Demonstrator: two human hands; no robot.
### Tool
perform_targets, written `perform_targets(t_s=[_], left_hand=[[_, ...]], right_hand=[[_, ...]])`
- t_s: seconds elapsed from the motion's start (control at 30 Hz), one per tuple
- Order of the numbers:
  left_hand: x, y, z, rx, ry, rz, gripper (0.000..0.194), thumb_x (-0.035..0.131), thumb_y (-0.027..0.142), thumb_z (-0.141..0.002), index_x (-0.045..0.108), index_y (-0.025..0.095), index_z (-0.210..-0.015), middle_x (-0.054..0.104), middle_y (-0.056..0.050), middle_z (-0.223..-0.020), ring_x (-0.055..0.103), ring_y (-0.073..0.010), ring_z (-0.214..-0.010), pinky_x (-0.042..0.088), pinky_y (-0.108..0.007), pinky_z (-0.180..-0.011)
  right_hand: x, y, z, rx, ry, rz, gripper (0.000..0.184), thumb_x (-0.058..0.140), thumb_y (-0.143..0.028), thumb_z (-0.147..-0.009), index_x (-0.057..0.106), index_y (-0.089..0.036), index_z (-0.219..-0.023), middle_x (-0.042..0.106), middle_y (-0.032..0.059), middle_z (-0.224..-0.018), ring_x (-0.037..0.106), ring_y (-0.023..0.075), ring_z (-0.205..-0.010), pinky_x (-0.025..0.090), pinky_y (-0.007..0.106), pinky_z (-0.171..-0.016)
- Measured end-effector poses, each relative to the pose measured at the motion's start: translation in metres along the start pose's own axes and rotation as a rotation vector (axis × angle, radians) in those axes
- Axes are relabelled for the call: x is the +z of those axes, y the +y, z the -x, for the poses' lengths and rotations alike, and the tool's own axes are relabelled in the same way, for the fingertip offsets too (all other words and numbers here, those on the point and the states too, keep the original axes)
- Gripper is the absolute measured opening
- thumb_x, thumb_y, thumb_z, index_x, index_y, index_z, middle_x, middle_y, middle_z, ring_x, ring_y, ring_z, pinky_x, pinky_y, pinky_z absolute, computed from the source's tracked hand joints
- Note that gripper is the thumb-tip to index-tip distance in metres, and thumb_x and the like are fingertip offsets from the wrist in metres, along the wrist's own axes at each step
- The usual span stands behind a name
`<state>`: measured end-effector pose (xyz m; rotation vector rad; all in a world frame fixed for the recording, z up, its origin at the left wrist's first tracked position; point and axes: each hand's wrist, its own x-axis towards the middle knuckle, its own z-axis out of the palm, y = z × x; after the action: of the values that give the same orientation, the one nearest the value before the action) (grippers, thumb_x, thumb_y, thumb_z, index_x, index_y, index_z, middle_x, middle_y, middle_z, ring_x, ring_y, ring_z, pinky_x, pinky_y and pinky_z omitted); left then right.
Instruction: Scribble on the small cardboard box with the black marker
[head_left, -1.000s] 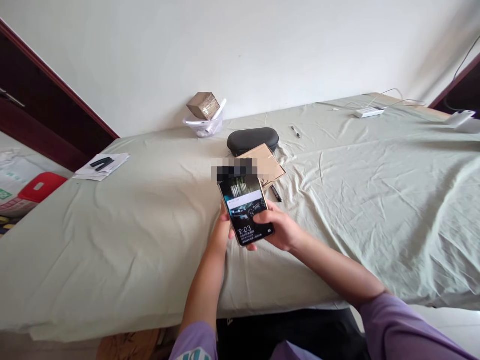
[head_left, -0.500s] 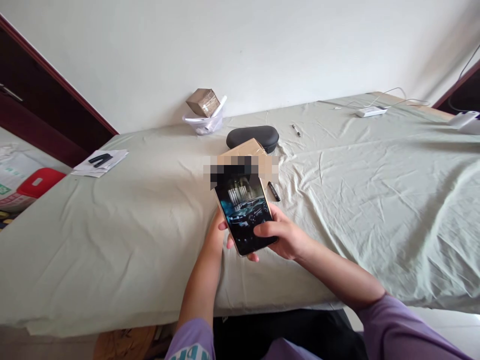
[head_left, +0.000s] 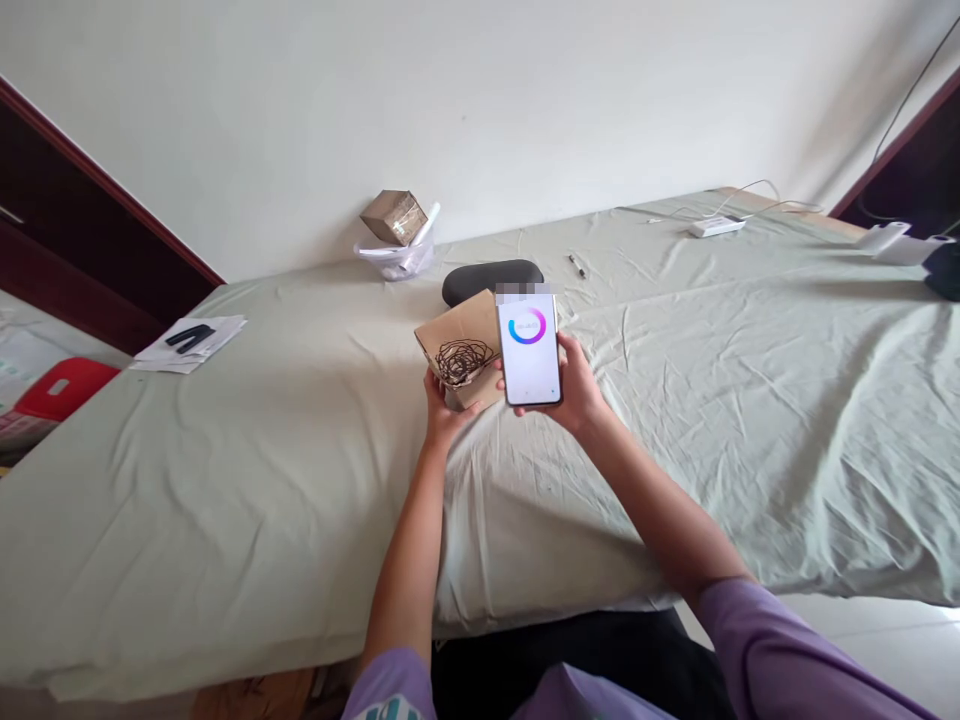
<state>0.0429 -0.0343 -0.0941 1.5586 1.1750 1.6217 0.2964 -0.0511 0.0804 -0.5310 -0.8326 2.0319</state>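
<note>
My right hand (head_left: 580,388) is closed around a smartphone (head_left: 531,365), held upright with its screen towards me. The screen is mostly white, with a blue-to-pink ring near the top; its upper edge is blurred out. My left hand (head_left: 444,418) grips the near lower corner of a brown cardboard box (head_left: 459,317), thumb on the near side. On the box's near face is a tangle of dark looping lines (head_left: 465,362); whether drawn or cord, I cannot tell. The phone covers the box's right part. Behind the box lies a black oblong case (head_left: 491,279).
A pen (head_left: 577,266) lies beyond the phone. At the wall, a clear plastic tub (head_left: 396,262) carries a small taped box (head_left: 394,217). Papers with a black object (head_left: 189,338) lie left. A white power strip (head_left: 716,227) and white rolls (head_left: 904,243) are far right on the pale sheet (head_left: 300,480).
The phone has moved right and up, and its screen went from a dark car picture to white with a ring. My left hand and the box's marked face have come into view.
</note>
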Motion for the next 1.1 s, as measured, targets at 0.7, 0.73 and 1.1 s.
perform_targets(t_s=[0.7,0.73,1.1], left_hand=[[-0.015,-0.037,-0.010,0.014,-0.098,0.005,0.127,0.093,0.067,-0.069,0.019,0.036,-0.168,0.036,-0.018,-0.172,0.043,-0.0385,-0.161,0.046,-0.056,-0.127],[-0.015,-0.037,-0.010,0.015,-0.113,0.012,0.126,0.092,0.068,-0.070,0.019,0.035,-0.168,0.038,-0.019,-0.170,0.045,-0.0388,-0.160,0.047,-0.057,-0.126],[-0.018,-0.049,-0.014,0.000,-0.158,0.057,0.121,0.089,0.073,-0.071,0.024,0.035,-0.166,0.043,-0.018,-0.168,0.050,-0.0389,-0.153,0.048,-0.056,-0.123]], right_hand=[[-0.199,-0.009,-0.041,-0.091,1.021,1.221,0.029,0.071,-0.040,-0.105,0.073,-0.016,-0.122,0.076,0.0080,-0.115,0.074,0.0206,-0.100,0.066,0.041,-0.090],[-0.199,-0.009,-0.040,-0.087,1.032,1.284,0.032,0.071,-0.041,-0.106,0.071,-0.017,-0.127,0.075,0.0090,-0.124,0.074,0.0219,-0.109,0.064,0.044,-0.097],[-0.160,0.010,-0.036,-0.075,0.855,1.692,0.044,0.059,-0.044,-0.105,0.078,-0.016,-0.134,0.065,0.0205,-0.151,0.046,0.0460,-0.142,0.036,0.062,-0.116]])
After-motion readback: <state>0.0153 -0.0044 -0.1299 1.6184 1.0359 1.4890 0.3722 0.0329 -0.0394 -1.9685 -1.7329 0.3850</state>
